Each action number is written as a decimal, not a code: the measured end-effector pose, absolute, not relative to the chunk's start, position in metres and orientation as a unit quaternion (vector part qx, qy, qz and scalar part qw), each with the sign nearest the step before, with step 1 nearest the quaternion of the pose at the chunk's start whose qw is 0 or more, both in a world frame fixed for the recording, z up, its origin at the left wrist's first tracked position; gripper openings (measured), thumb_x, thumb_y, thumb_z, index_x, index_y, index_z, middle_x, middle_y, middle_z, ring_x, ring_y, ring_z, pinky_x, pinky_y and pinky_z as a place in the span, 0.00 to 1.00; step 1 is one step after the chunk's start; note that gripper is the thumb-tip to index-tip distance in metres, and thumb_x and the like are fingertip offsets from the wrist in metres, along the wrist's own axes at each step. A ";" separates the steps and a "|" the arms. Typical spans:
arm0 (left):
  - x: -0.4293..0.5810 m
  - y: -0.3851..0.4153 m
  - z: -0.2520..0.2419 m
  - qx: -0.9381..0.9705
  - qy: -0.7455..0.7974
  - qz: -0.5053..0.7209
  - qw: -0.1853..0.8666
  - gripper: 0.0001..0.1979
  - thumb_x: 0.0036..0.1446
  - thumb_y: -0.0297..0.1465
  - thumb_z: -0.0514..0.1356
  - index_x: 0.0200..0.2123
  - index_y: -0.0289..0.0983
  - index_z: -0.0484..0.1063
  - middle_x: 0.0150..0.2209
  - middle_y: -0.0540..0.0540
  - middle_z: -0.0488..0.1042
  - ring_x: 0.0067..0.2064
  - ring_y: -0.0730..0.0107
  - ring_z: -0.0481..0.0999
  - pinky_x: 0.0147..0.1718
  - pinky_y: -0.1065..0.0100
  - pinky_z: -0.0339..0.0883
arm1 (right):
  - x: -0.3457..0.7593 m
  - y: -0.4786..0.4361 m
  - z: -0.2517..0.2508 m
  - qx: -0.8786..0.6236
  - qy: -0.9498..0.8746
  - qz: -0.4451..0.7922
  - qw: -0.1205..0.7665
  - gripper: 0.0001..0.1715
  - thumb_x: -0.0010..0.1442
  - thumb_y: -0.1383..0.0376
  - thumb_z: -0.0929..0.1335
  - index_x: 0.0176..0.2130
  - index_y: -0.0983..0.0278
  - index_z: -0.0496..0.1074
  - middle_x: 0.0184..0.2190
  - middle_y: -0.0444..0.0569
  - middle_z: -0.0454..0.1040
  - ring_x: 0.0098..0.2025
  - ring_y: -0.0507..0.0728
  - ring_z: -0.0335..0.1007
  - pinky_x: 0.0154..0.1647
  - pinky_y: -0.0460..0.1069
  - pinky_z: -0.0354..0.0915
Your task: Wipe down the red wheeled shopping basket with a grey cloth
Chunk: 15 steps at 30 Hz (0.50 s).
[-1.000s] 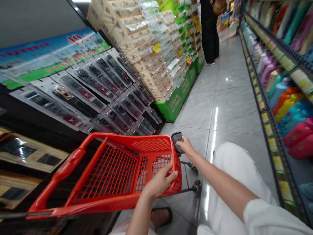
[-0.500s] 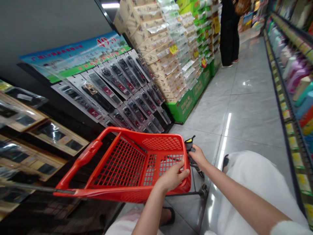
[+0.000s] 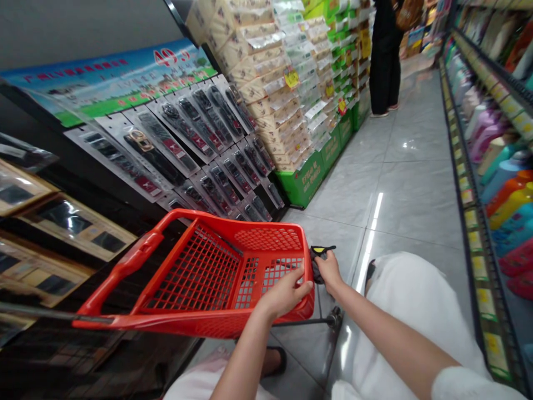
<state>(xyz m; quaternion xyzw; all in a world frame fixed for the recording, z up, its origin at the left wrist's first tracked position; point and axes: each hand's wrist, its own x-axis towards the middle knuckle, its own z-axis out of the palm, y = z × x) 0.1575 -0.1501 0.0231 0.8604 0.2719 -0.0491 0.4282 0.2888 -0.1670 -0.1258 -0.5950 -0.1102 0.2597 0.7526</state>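
A red plastic shopping cart (image 3: 179, 325) with a lattice basket stands tilted in the head view, left of centre. Nothing lies in the part of its basket that I can see. My left hand (image 3: 280, 297) grips the rim at the cart's right end, thumb on one side and fingers over the edge. Just outside that end, my right hand (image 3: 328, 271) is closed on a dark grey fabric item with a yellow patch (image 3: 316, 266). Its exact kind is unclear, and my fingers hide part of it.
Packaged belts (image 3: 187, 128) hang on a rack behind the cart. Stacked cartons (image 3: 266, 94) stand beyond it. Shelves of bottles (image 3: 491, 133) line the right side. A person in black trousers (image 3: 385, 66) stands farther up the tiled aisle (image 3: 420, 194).
The whole scene has shifted slightly left in view. The dark fabric item shows more, and its black strip now lies flatter. My left hand keeps its place on the cart rim.
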 end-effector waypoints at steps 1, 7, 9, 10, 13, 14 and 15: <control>0.157 -0.150 0.024 0.859 0.274 -0.050 0.429 0.20 0.59 0.41 0.53 0.48 0.34 0.70 0.38 0.46 0.75 0.40 0.65 0.71 0.45 0.66 0.65 | 0.292 -0.167 -0.115 -0.581 -0.110 0.257 0.765 0.26 0.45 0.64 0.67 0.47 0.63 0.71 0.39 0.49 0.77 0.39 0.57 0.74 0.42 0.52 0.68; 0.162 -0.151 0.029 0.860 0.269 -0.048 0.431 0.21 0.59 0.38 0.53 0.51 0.33 0.69 0.43 0.44 0.75 0.43 0.63 0.72 0.49 0.63 0.64 | 0.306 -0.164 -0.101 -0.544 -0.177 0.262 0.777 0.20 0.44 0.65 0.65 0.40 0.61 0.75 0.43 0.47 0.77 0.48 0.57 0.71 0.54 0.52 0.62; 0.164 -0.151 0.029 0.860 0.265 -0.041 0.435 0.21 0.60 0.39 0.53 0.52 0.33 0.70 0.46 0.43 0.75 0.47 0.61 0.72 0.53 0.62 0.61 | 0.301 -0.168 -0.119 -0.581 -0.129 0.309 0.742 0.14 0.42 0.65 0.64 0.31 0.61 0.75 0.34 0.46 0.78 0.40 0.57 0.72 0.46 0.51 0.66; 0.165 -0.151 0.028 0.858 0.263 -0.036 0.440 0.21 0.60 0.39 0.53 0.52 0.34 0.70 0.48 0.42 0.75 0.49 0.61 0.72 0.55 0.61 0.60 | 0.297 -0.171 -0.126 -0.595 -0.109 0.331 0.724 0.11 0.42 0.65 0.64 0.29 0.61 0.74 0.30 0.45 0.77 0.35 0.56 0.72 0.41 0.50 0.67; 0.164 -0.149 0.025 0.848 0.259 -0.025 0.462 0.23 0.61 0.41 0.53 0.55 0.35 0.69 0.53 0.41 0.73 0.55 0.58 0.70 0.59 0.59 0.56 | 0.288 -0.180 -0.128 -0.583 -0.091 0.366 0.720 0.09 0.44 0.63 0.64 0.27 0.62 0.73 0.23 0.44 0.75 0.27 0.54 0.69 0.29 0.48 0.64; 0.164 -0.149 0.025 0.845 0.258 -0.026 0.469 0.24 0.61 0.42 0.54 0.55 0.35 0.68 0.55 0.40 0.72 0.57 0.58 0.68 0.60 0.58 0.54 | 0.287 -0.182 -0.122 -0.563 -0.092 0.359 0.738 0.09 0.44 0.63 0.65 0.28 0.62 0.73 0.24 0.44 0.75 0.27 0.54 0.69 0.29 0.47 0.64; 0.164 -0.148 0.024 0.842 0.256 -0.029 0.475 0.25 0.60 0.42 0.54 0.56 0.34 0.68 0.56 0.40 0.71 0.58 0.57 0.67 0.61 0.58 0.53 | 0.288 -0.183 -0.113 -0.538 -0.097 0.350 0.761 0.10 0.45 0.62 0.65 0.29 0.62 0.73 0.27 0.44 0.76 0.29 0.54 0.70 0.31 0.47 0.64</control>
